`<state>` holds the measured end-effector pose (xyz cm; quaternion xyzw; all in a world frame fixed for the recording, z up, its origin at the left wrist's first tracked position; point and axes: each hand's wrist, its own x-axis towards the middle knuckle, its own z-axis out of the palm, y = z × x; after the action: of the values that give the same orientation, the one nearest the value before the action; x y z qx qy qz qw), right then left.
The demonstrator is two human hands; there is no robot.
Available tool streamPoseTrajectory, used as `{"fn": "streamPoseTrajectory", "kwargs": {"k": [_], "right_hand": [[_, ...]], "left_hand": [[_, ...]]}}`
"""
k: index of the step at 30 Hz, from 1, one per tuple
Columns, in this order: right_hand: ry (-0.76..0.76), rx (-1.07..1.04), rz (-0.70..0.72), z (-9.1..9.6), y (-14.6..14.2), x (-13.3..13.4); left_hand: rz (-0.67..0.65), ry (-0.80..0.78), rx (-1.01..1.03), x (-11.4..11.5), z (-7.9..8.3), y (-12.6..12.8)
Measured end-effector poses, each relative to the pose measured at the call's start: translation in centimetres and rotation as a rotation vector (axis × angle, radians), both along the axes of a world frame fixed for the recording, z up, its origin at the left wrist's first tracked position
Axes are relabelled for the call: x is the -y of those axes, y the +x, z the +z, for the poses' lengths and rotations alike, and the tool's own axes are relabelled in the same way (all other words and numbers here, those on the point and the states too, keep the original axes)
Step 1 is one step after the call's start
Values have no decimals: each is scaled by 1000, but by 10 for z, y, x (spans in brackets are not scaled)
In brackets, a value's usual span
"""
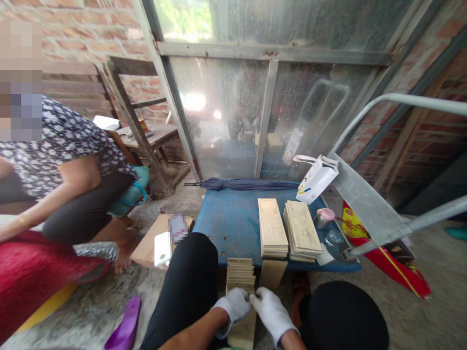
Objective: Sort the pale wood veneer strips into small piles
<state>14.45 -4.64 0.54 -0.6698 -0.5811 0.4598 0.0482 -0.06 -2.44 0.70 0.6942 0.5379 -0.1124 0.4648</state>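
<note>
Both my hands wear white gloves and meet low in the middle of the view. My left hand (pixel 233 306) and my right hand (pixel 272 311) are closed together, pinching a thin tan card piece (pixel 243 330) that hangs below them. Just beyond my fingers stands a small stack of tan cards (pixel 240 274) against the front edge of a blue platform (pixel 226 218). A loose tan sheet (pixel 273 273) leans beside that stack. On the platform lie two taller stacks of printed tan cards (pixel 272 227) (pixel 302 231).
A white paper bag (pixel 316 179) and a folded dark umbrella (pixel 248 184) lie at the platform's back. A pink-lidded jar (pixel 323 217) stands at its right. A seated person (pixel 65 175) is at left, with a cardboard box (pixel 149 245), white phone (pixel 162 248) and purple sandal (pixel 126 325) on the floor.
</note>
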Motion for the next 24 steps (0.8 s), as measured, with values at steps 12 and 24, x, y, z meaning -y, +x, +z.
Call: {"fn": "streamPoseTrajectory", "kwargs": {"k": [12, 24], "right_hand": [[23, 11, 27, -6, 1, 1], [10, 59, 50, 0, 9, 0]], "left_hand": [[18, -3, -49, 1, 1, 1], [-97, 48, -138, 4, 6, -1]]}}
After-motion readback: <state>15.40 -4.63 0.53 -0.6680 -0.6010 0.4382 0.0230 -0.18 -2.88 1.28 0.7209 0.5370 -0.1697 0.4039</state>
